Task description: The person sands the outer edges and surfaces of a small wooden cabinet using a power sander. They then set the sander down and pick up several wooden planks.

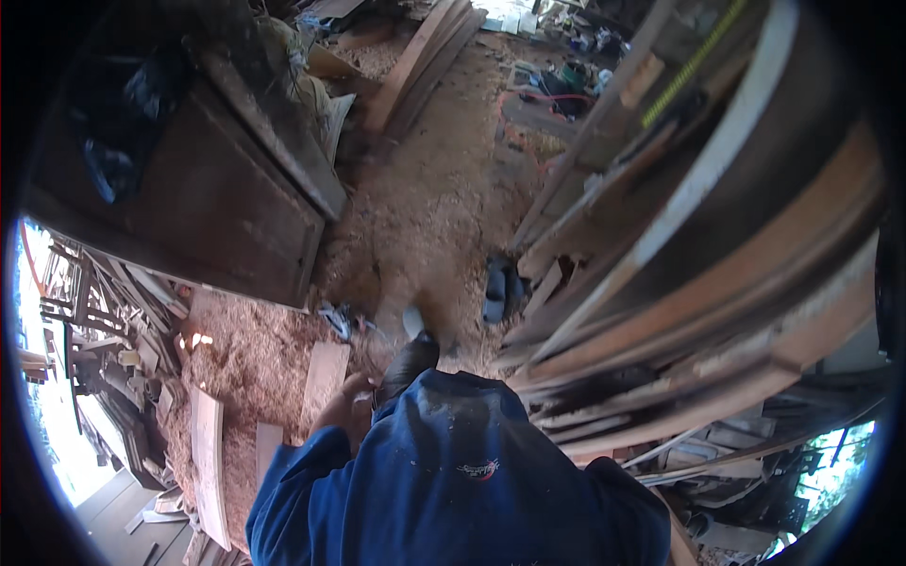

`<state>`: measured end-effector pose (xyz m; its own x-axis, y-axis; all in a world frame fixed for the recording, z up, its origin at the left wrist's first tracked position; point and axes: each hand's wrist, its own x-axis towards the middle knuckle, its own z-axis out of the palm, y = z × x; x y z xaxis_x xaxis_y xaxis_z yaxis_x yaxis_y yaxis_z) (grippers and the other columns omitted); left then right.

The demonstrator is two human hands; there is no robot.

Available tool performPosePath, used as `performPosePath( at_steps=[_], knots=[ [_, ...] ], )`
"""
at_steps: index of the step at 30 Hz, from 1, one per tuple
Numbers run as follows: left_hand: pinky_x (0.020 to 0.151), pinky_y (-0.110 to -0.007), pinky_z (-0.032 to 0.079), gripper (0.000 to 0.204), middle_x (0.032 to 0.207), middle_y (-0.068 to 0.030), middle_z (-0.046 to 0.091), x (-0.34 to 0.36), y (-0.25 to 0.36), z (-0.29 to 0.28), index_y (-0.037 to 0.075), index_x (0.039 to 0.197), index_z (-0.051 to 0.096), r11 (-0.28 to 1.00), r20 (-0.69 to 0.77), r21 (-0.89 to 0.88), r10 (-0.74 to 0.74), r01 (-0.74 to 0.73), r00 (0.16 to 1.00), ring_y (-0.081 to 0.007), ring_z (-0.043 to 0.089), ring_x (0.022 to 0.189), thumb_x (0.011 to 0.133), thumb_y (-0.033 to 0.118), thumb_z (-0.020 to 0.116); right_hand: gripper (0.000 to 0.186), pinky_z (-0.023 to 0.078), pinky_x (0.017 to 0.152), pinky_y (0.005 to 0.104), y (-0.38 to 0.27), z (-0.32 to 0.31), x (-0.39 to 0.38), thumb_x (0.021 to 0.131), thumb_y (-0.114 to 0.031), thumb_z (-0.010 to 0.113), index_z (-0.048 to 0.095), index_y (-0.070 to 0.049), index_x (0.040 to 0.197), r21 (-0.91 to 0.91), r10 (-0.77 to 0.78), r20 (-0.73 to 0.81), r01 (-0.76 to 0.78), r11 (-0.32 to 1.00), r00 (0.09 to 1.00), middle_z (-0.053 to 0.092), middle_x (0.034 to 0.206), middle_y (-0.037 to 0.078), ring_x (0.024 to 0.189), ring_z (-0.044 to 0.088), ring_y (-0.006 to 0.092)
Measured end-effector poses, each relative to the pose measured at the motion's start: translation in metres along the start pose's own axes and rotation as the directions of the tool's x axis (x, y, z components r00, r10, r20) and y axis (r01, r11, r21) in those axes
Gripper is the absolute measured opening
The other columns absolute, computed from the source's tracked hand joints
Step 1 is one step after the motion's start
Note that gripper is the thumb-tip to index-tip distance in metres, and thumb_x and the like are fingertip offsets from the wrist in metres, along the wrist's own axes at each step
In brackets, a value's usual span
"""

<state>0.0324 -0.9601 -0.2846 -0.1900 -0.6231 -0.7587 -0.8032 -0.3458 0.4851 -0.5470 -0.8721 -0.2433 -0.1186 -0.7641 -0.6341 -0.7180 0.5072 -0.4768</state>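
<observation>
My left hand [359, 389] is low beside my left thigh, below the raised foot and dark trouser leg [408, 363]. Its fingers are small and partly hidden, so whether they hold anything cannot be made out. A pale wooden board [325, 377] lies on the sawdust just left of that hand. The front of my blue shirt [444, 472] fills the lower middle. My right arm goes down on the right side of the shirt, and the right hand does not show.
Long planks [717, 349] lean along the right side. A dark wooden panel [236, 217] stands at the left. Dark shoes [500, 288] lie on the dirt floor [425, 189]. More boards [209, 462] lie on shavings at lower left. Boards [420, 66] are stacked far ahead.
</observation>
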Motion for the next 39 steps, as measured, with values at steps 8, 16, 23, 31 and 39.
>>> performPosePath(
  at_steps=[8, 16, 23, 31, 39],
  knots=[
    [0.074, -0.043, 0.055, 0.037, 0.093, -0.0214, 0.072, 0.145, 0.143, -0.292, 0.003, 0.103, 0.071, 0.968, -0.415, 0.033, 0.238, -0.247, 0.878, -0.0348, 0.070, 0.082, 0.078, 0.030, 0.074, 0.021, 0.053, 0.082, 0.0444, -0.164, -0.121, 0.164, 0.088, -0.022, 0.061, 0.070, -0.004, 0.096, 0.171, -0.015, -0.207, 0.051, 0.984, 0.978, 0.070, 0.095, 0.020, 0.090, 0.067, 0.0363],
    [0.078, -0.037, 0.054, 0.037, 0.097, -0.0112, 0.073, 0.303, 0.145, -0.332, 0.005, 0.106, 0.070, 0.974, -0.233, 0.069, 0.225, -0.215, 0.946, -0.0219, 0.068, 0.089, 0.089, 0.037, 0.071, 0.021, 0.053, 0.087, 0.0449, -0.228, -0.118, 0.319, 0.087, -0.019, 0.060, 0.072, -0.005, 0.098, 0.066, 0.007, -0.065, -0.002, 0.998, 0.998, 0.071, 0.100, 0.021, 0.096, 0.068, 0.0369],
    [0.077, -0.046, 0.055, 0.044, 0.102, -0.0151, 0.074, 0.341, 0.134, -0.377, 0.011, 0.108, 0.070, 0.929, 0.020, -0.149, -0.339, 0.338, 0.941, -0.0304, 0.071, 0.087, 0.090, 0.051, 0.065, 0.022, 0.052, 0.091, 0.0452, -0.364, -0.158, 0.511, 0.086, -0.016, 0.059, 0.073, -0.005, 0.100, 0.078, -0.141, -0.062, 0.145, 0.986, 0.988, 0.071, 0.105, 0.021, 0.101, 0.068, 0.0374],
    [0.077, -0.046, 0.054, 0.048, 0.106, -0.0125, 0.073, 0.509, 0.214, -0.533, 0.017, 0.114, 0.069, 0.502, 0.245, -0.755, -0.380, 0.421, 0.892, -0.0275, 0.070, 0.090, 0.094, 0.058, 0.056, 0.028, 0.054, 0.088, 0.0411, -0.464, -0.257, 0.776, 0.081, -0.024, 0.073, 0.071, -0.006, 0.101, -0.335, -0.593, -0.049, 0.546, 0.768, 0.804, 0.069, 0.107, 0.017, 0.103, 0.067, 0.0344],
    [0.068, -0.034, 0.047, 0.034, 0.083, -0.0037, 0.068, 0.697, 0.373, -0.778, 0.016, 0.113, 0.067, -0.093, 0.061, -0.995, -0.152, 0.047, 0.987, -0.0182, 0.061, 0.075, 0.100, 0.044, 0.055, 0.018, 0.045, 0.051, 0.0432, -0.434, -0.304, 0.955, 0.092, -0.021, 0.056, 0.058, -0.017, 0.075, 0.442, 0.101, 0.301, -0.232, 0.867, 0.948, 0.057, 0.069, 0.003, 0.061, 0.058, 0.0226]
  ],
)
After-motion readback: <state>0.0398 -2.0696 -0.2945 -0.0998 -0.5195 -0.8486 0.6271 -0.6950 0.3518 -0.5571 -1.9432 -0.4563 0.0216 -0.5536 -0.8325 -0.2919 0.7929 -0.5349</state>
